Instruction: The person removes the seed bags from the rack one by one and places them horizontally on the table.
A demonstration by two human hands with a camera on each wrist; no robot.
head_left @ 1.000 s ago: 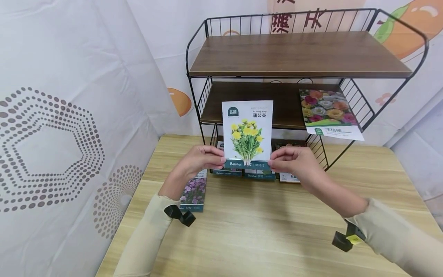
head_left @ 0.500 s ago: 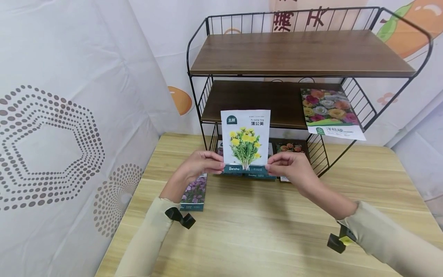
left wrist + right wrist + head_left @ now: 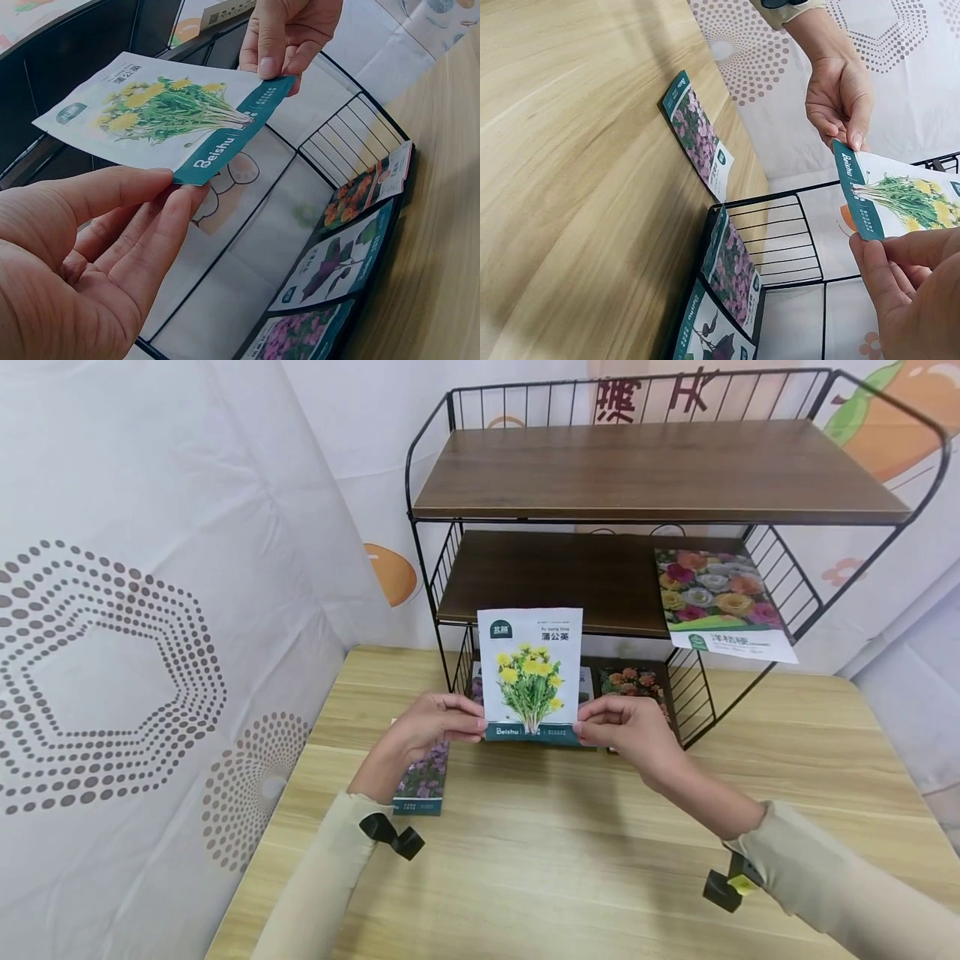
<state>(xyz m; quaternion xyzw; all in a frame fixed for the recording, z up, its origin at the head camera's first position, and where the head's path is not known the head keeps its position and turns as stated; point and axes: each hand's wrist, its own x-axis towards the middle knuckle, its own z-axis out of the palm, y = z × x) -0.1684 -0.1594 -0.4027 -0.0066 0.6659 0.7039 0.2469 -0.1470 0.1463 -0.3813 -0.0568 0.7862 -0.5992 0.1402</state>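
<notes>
A seed packet with yellow dandelions (image 3: 529, 672) is held upright in front of the rack, below the middle shelf's front edge. My left hand (image 3: 435, 725) pinches its lower left corner between thumb and fingers. At the opposite lower corner, my right hand (image 3: 630, 731) pinches it the same way. In the left wrist view, the packet (image 3: 169, 124) hangs in the air, apart from the shelves. Behind it on the bottom shelf lie packets with orange flowers (image 3: 358, 196), a dark purple plant (image 3: 330, 266) and pink-purple flowers (image 3: 735, 270).
The black wire rack has a brown top shelf (image 3: 652, 472) and middle shelf (image 3: 555, 572). A packet of multicoloured flowers (image 3: 720, 602) lies at the middle shelf's right end, overhanging its front edge. Another purple-flower packet (image 3: 422, 781) rests on the wooden table (image 3: 562, 860), left of the rack.
Both hands have lowered the dandelion packet, which now sits below its earlier height in the head view. Their grip on its lower corners stays the same. The other packets have not moved.
</notes>
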